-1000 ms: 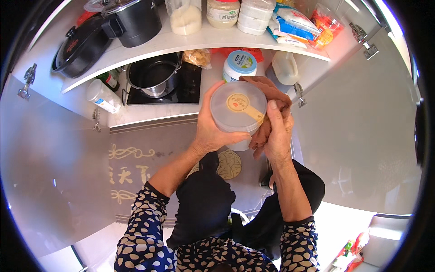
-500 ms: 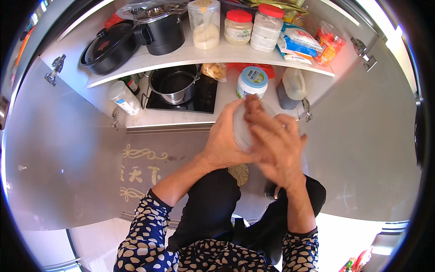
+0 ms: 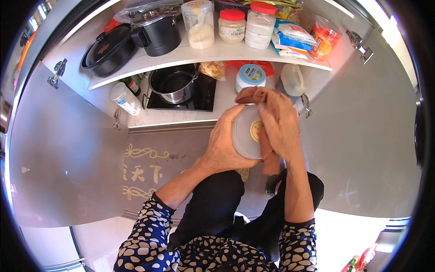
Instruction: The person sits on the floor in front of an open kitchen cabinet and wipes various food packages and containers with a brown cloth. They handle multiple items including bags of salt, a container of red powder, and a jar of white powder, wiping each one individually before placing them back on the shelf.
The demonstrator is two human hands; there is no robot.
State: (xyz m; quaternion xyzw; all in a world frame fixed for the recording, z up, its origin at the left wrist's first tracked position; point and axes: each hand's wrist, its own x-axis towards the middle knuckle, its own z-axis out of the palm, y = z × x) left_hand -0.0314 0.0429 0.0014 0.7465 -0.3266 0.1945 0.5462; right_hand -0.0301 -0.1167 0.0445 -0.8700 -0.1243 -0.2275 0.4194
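Note:
My left hand (image 3: pixel 224 144) wraps round the side of a round jar with a pale translucent lid (image 3: pixel 244 136); a small gold round sticker sits on the lid. In my right hand (image 3: pixel 283 124) is a brown cloth (image 3: pixel 270 162), pressed against the lid's right side and rim. One end of the cloth sticks out beyond my fingertips, the other hangs below the palm. The jar is held in front of the open cupboard, above my knees, its lid facing up at me. Its body is mostly hidden by the lid and my hands.
On the upper shelf (image 3: pixel 213 58) stand a black oval pot (image 3: pixel 108 52), a black tall pot (image 3: pixel 158 38), red-lidded jars (image 3: pixel 232 27) and bags. Below are a steel pan (image 3: pixel 174 86), a blue-lidded tub (image 3: pixel 250 78) and a jug (image 3: pixel 291 81). Open doors (image 3: pixel 362 131) flank both sides.
My right hand has moved up and slightly right over the lid with the cloth, uncovering the sticker. My left hand keeps its hold on the jar.

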